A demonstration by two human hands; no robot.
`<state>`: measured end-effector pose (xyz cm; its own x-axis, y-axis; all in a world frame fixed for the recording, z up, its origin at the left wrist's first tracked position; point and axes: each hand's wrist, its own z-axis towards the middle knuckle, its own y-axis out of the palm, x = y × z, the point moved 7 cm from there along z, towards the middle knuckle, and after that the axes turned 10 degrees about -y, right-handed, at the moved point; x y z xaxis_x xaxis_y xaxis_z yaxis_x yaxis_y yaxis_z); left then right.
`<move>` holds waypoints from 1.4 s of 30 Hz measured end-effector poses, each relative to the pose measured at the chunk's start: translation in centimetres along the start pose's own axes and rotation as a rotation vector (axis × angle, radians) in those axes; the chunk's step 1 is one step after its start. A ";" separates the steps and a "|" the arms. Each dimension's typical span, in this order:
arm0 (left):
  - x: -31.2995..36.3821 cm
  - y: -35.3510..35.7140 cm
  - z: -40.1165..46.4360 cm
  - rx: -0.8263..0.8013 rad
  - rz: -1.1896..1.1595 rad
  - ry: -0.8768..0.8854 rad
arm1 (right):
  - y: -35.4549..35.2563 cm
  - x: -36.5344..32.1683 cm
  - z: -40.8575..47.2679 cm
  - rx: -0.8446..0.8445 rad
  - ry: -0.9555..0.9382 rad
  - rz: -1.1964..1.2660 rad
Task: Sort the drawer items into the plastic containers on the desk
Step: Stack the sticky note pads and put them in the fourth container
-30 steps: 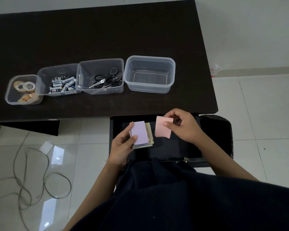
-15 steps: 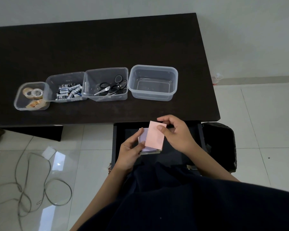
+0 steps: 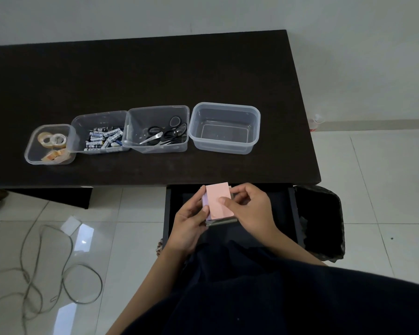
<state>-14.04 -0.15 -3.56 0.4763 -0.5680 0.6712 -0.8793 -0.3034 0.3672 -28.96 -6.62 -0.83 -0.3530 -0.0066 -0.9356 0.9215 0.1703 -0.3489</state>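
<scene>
On the dark wooden desk (image 3: 155,76) 3 clear plastic containers are filled, the 4th rectangular clear tub (image 3: 224,128) awaits the pink-topped paper note stack (image 3: 219,201) gripped by left hand (image 3: 189,223) and right hand (image 3: 249,209).

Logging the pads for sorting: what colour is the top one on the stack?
Pale pink top pad, clearest in the head view.

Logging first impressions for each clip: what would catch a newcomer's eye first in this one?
Both hands, the left hand and the right hand, hold a stack of sticky notes, pink on top, over the open drawer. Behind them on the dark desk stands a row of four clear tubs: tape rolls, batteries, scissors, and at the right end an empty container.
</scene>
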 end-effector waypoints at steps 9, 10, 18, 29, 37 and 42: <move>1.0 1.2 0.1 -0.078 0.009 0.017 | 1.7 -0.2 -0.6 -0.075 0.046 0.172; 1.2 1.4 0.1 -0.097 0.015 0.019 | 2.1 -0.4 -0.6 -0.099 0.056 0.254; 4.3 1.6 -0.4 -0.182 0.289 0.121 | 2.4 -2.3 0.8 -0.138 0.106 0.353; 15.0 1.7 0.5 -0.232 0.402 0.332 | 2.3 -9.3 7.8 -0.008 0.018 0.414; 18.5 -0.8 6.8 0.131 0.942 0.433 | 2.1 -6.7 15.1 0.104 0.194 0.095; 15.2 -0.3 8.3 0.059 1.163 0.393 | 3.7 -2.7 14.5 -0.020 0.371 -0.159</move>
<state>-6.60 -15.07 1.20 -0.6311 -0.2574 0.7318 -0.7756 0.1902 -0.6020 -22.29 -20.22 -0.39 -0.5285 0.3212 -0.7858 0.8488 0.2152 -0.4829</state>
